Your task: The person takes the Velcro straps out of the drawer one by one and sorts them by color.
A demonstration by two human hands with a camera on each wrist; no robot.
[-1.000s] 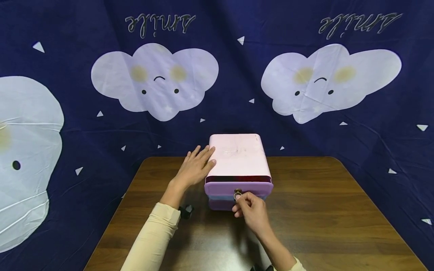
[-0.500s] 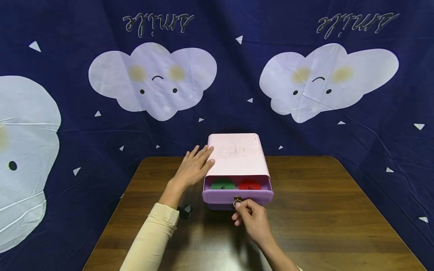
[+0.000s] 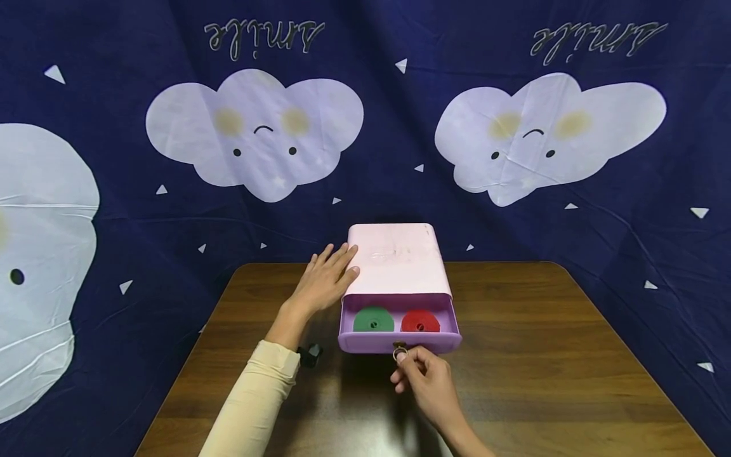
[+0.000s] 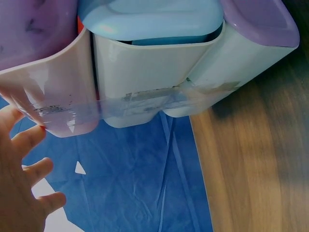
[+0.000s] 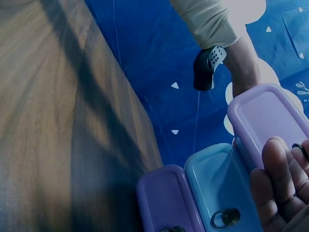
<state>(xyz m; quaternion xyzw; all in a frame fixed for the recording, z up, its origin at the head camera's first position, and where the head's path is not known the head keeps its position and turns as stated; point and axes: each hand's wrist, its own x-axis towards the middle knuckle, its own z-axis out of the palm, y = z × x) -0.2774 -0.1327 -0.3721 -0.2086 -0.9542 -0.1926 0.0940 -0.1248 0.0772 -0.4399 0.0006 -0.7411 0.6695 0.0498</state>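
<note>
A pink drawer cabinet (image 3: 394, 260) stands near the far edge of the table, its purple top drawer (image 3: 365, 343) pulled out. Inside that drawer lie a flat green disc (image 3: 368, 317) and a flat red disc (image 3: 421, 317), each with a small hub; their kind is unclear. My right hand (image 3: 428, 384) pinches the drawer's ring pull (image 3: 399, 353) between thumb and fingers. With fingers spread, my left hand (image 3: 322, 281) rests against the cabinet's upper left edge. The right wrist view shows a closed blue drawer (image 5: 217, 179) and a closed purple drawer (image 5: 169, 193) underneath.
The cabinet stands on a brown wooden table (image 3: 542, 355). Behind it hangs a dark blue cloth (image 3: 400, 139) with clouds. A strip of clear tape (image 4: 145, 101) runs across the cabinet's tiers. A black wrist device (image 3: 311, 355) shows beside the left sleeve.
The purple top drawer has slid out toward me, drawn by my right hand on its ring, and the green and red discs have come into sight. My left hand has stayed on the cabinet.
</note>
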